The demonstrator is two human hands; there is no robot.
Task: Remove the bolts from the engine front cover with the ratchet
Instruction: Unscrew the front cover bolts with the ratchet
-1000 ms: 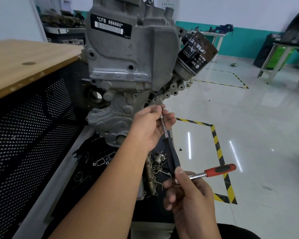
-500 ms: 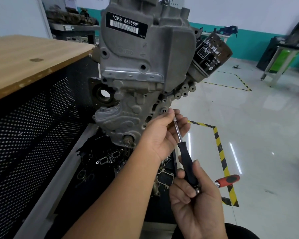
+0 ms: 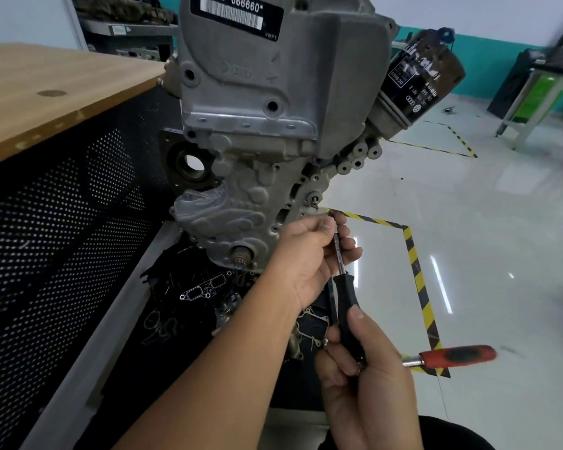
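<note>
The grey cast engine front cover (image 3: 241, 196) hangs upright in the middle of the view, with a bolt (image 3: 314, 199) showing on its right flange. My left hand (image 3: 309, 254) pinches the steel shaft of the extension (image 3: 338, 254) just below that flange; the shaft's tip is hidden by my fingers. My right hand (image 3: 368, 378) grips the black extension handle (image 3: 346, 306) together with the head of the ratchet. The ratchet's red handle (image 3: 457, 355) sticks out to the right.
A black oil filter (image 3: 420, 79) juts from the engine's upper right. A wooden benchtop (image 3: 46, 92) over black perforated panels stands left. A tray (image 3: 189, 297) of gaskets and loose parts lies under the engine. Yellow-black tape (image 3: 416, 274) marks the glossy floor.
The view has drawn closer to the engine. My right hand has turned the ratchet, so its red handle swings out further to the right. My left hand stays on the shaft.
</note>
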